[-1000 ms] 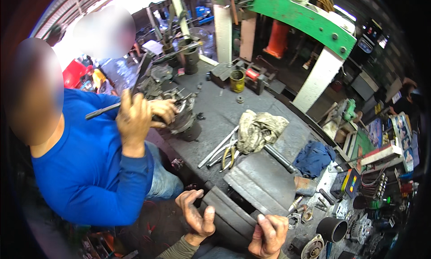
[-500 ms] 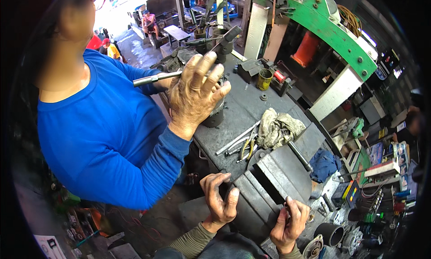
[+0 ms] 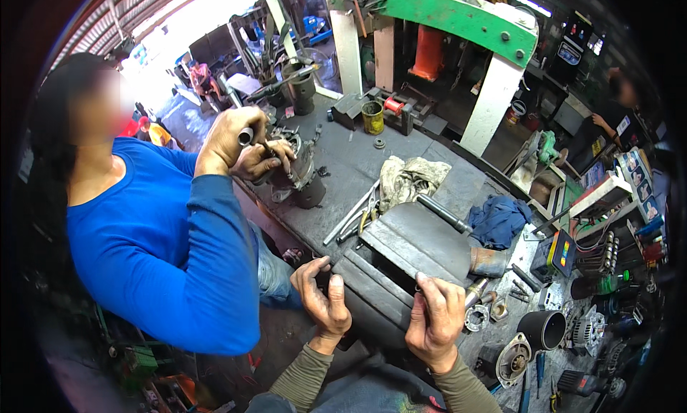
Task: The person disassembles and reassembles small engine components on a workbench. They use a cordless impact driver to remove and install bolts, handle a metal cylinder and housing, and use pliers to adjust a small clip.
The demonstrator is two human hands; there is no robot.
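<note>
A large dark metal bench vise (image 3: 422, 234) stands right in front of me, a long gap between its jaws. My left hand (image 3: 323, 302) rests at the left end of the near jaw, thumb raised and fingers apart, holding nothing. At the right end of the gap, my right hand (image 3: 436, 320) is closed in a pinch; a small dark thing shows at the fingertips, too little to name. Across the bench corner, a co-worker in a blue top (image 3: 172, 248) grips a metal bar tool (image 3: 245, 136) over a dark machine part (image 3: 306, 173).
Behind the vise lie a crumpled rag (image 3: 411, 178), metal rods (image 3: 351, 214) and a blue cloth (image 3: 499, 220). A yellow can (image 3: 372, 118) stands farther back, before a green press frame (image 3: 451, 12). Several machine parts, including a metal cylinder (image 3: 542, 331), crowd the right side.
My view has turned, so the bench shifts left and up. The co-worker's raised hand has come down to the machine part with the tool. My hands keep their places at the vise.
</note>
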